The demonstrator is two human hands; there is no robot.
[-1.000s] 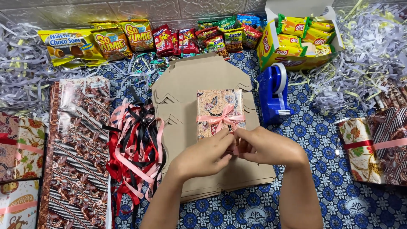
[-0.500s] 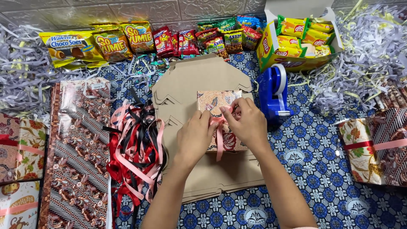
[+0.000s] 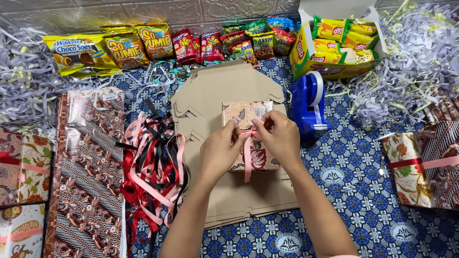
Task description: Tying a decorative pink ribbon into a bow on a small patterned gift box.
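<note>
A small gift box (image 3: 241, 113) wrapped in patterned paper lies on a stack of flat brown cardboard box blanks (image 3: 224, 86). A pink ribbon (image 3: 247, 162) runs across the box, with loose ends hanging toward me. My left hand (image 3: 221, 150) and my right hand (image 3: 279, 136) meet over the middle of the box. Each hand pinches the ribbon between thumb and fingers at the knot. The hands hide the lower half of the box.
A heap of pink, red and black ribbons (image 3: 153, 167) lies left of the cardboard, beside sheets of patterned wrapping paper (image 3: 86, 181). A blue tape dispenser (image 3: 309, 105) stands on the right. Snack packets (image 3: 158, 40), a yellow carton (image 3: 334, 43), shredded paper (image 3: 416, 62) and wrapped gifts (image 3: 416, 167) ring the table.
Both hands have moved up from the near edge of the box onto its middle, pulling the pink ribbon in. The spread bow seen earlier is now covered by the fingers.
</note>
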